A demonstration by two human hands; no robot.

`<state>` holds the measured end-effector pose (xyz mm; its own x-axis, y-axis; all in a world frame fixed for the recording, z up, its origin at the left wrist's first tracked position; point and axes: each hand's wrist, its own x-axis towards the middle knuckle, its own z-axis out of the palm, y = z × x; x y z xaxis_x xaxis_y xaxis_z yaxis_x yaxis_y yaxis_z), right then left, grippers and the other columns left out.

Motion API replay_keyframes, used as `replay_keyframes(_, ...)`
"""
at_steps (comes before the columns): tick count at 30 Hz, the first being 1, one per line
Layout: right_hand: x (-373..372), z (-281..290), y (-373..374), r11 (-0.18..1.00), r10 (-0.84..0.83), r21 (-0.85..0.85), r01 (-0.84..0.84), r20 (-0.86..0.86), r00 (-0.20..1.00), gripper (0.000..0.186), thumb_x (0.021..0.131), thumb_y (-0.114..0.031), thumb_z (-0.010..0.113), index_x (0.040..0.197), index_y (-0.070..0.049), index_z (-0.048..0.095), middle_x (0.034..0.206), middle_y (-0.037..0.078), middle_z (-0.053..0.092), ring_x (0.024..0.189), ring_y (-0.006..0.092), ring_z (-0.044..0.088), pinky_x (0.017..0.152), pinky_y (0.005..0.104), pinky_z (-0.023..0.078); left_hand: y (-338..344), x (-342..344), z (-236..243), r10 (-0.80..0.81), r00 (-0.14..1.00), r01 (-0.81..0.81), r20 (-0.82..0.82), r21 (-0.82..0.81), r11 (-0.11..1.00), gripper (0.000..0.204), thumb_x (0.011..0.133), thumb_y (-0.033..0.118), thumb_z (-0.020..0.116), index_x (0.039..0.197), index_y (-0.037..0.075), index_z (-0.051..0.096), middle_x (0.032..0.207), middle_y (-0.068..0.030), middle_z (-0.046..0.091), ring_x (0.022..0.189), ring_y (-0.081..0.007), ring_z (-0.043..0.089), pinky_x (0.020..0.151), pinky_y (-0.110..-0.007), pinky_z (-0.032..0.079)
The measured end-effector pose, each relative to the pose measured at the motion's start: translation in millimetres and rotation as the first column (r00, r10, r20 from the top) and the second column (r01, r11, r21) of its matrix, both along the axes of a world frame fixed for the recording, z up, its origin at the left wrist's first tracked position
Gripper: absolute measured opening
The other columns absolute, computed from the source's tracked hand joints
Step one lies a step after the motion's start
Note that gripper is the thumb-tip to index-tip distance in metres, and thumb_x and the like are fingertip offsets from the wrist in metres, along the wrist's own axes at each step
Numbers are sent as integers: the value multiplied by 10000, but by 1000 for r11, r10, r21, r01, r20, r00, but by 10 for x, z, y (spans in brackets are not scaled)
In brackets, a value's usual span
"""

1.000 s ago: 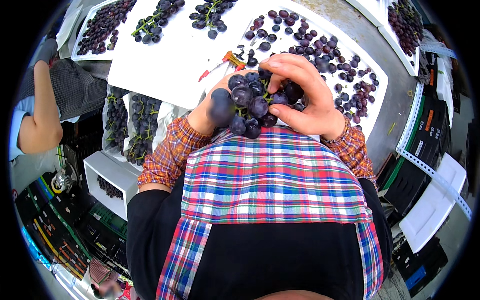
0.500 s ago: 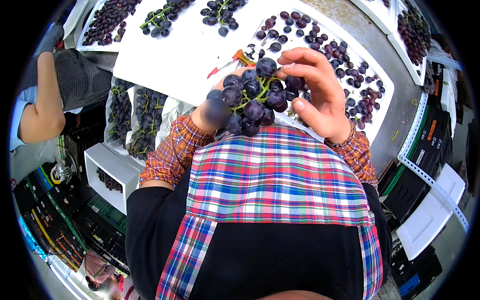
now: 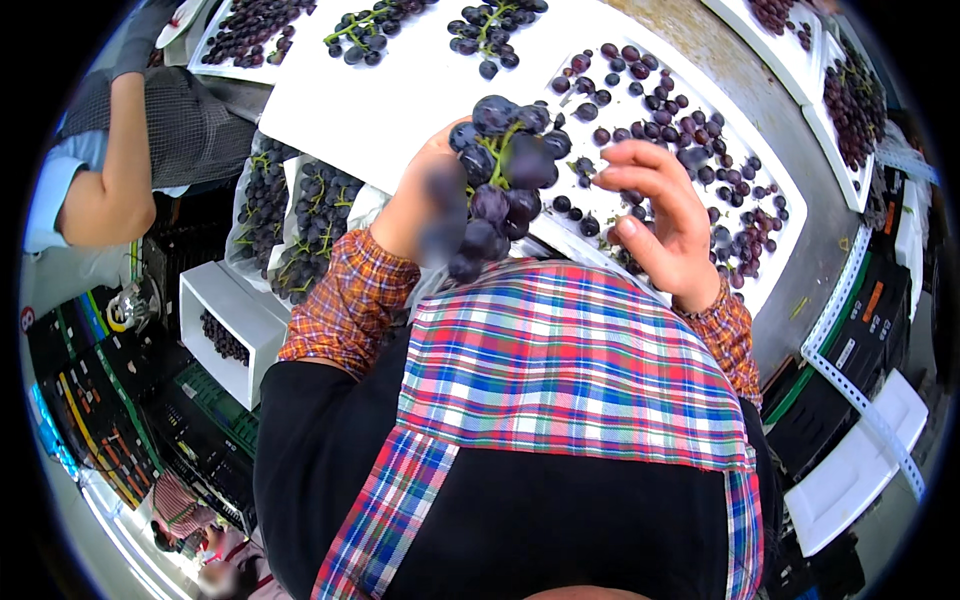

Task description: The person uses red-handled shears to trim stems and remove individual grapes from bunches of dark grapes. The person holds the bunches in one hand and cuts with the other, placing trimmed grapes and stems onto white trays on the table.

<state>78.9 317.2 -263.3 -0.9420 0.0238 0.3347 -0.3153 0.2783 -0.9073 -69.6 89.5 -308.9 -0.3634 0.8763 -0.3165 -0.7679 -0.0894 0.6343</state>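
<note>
A bunch of dark purple grapes [image 3: 490,204] with green stems is held up in front of my apron. My left hand [image 3: 418,195] grips it from the left side, its fingers mostly hidden behind the fruit. To the right, my right hand [image 3: 662,225] is apart from the bunch, with fingers spread and slightly curled and nothing visible in them. It hovers over a white tray [image 3: 789,185] scattered with loose dark and reddish grapes. Left of that tray, a white board [image 3: 345,110] bears two more bunches, one being a green-stemmed bunch [image 3: 494,32].
Bagged grape bunches [image 3: 322,215] stand in a container at my left, beside a pale box [image 3: 262,345] with small grapes inside. A co-worker's arm [image 3: 125,165] is at far left. More grape trays [image 3: 845,135] sit at far right, above stacked black crates [image 3: 860,325].
My right hand has drawn away from the bunch to the right. The bunch has turned in my left hand. Orange-red handles seen earlier behind it no longer show.
</note>
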Motion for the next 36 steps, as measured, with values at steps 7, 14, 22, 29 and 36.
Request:
replay_keyframes(7,139,-65,93,989,31,143,-39,63,998,295,758,-23,604,1051,-11,634,1141,143,587,983,250,619,855,359,500,-486,-525,-171,464,851,-473,-248,24,881,341,985,137,369,1235,-48,508,1175,-162,600,1050,-244,614,927,-381,509)
replay_keyframes(14,148,-162,21,981,89,167,-102,83,993,285,758,-17,597,1040,-9,636,1123,128,594,889,196,637,721,292,519,-574,-1159,-407,624,775,-629,-99,-204,750,232,942,124,535,1104,-35,582,957,-102,635,825,-217,645,751,-381,561)
replay_keyframes(22,226,-234,55,986,66,143,-90,167,984,270,765,-3,595,1031,-19,641,1106,117,607,881,180,641,669,274,522,-713,-1281,-142,118,780,-523,-615,-536,663,304,886,120,583,1171,15,603,823,-20,557,723,-123,530,632,-310,483)
replay_keyframes(29,201,-339,2,987,78,122,-109,232,970,246,776,-13,604,1019,-14,639,1090,130,613,918,217,633,771,313,510,-1140,-1349,-491,-529,-23,-806,-848,-298,512,360,849,261,665,1143,56,629,1091,-122,625,975,-245,601,842,-344,476)
replay_keyframes(36,160,-391,2,984,70,139,-107,247,966,214,812,-29,605,1019,12,637,1086,147,615,911,218,630,823,327,495,-2054,-707,-548,-218,92,-961,-972,-144,236,240,828,177,655,1027,45,671,947,-113,662,859,-229,627,788,-326,491)
